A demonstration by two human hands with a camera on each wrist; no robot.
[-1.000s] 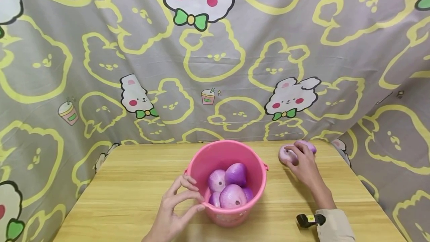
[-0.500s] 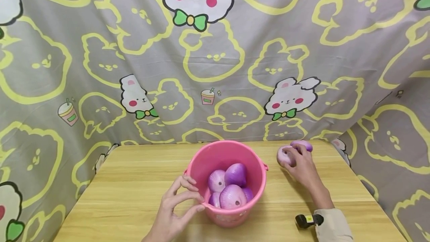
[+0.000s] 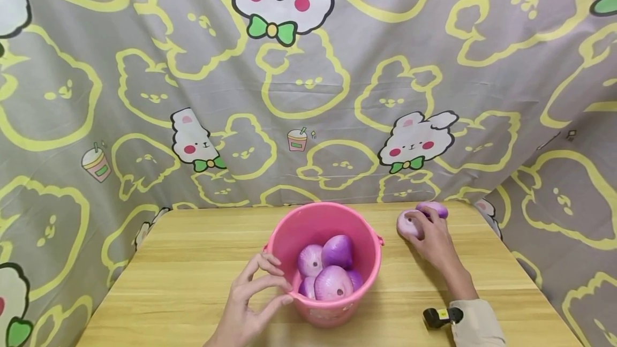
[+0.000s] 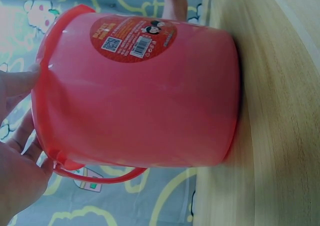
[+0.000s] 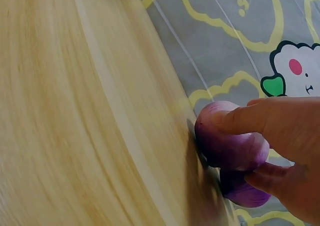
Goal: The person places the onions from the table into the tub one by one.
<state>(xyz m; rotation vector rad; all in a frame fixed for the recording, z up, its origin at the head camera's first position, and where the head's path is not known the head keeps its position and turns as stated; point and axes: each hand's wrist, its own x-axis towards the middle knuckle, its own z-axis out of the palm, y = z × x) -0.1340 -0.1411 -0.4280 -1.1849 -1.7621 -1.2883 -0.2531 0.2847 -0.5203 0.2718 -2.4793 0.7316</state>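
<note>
A pink bucket point(image 3: 324, 312) stands upright on the table and holds several purple onions point(image 3: 333, 283). My left hand point(image 3: 255, 296) pinches its near left rim between thumb and fingers; in the left wrist view the thumb point(image 4: 20, 83) lies over the rim beside the bucket's wall point(image 4: 145, 101). At the back right, my right hand point(image 3: 434, 242) grips a pale purple onion point(image 3: 407, 224), thumb on one side and fingers on the other. Just behind it lies a second onion point(image 3: 434, 209), partly covered by the fingers; in the right wrist view the gripped onion point(image 5: 225, 136) overlaps it.
The wood-grain table point(image 3: 183, 261) ends at the back against a grey curtain point(image 3: 231, 90) with cartoon prints, which also hangs along both sides. The bucket's handle point(image 4: 105, 178) hangs down at its side. A black wrist device point(image 3: 443, 316) sits by the right sleeve.
The right hand has shifted slightly left with the onion in its grip, and the onion behind has moved a little left too. The left hand and the bucket stay in place.
</note>
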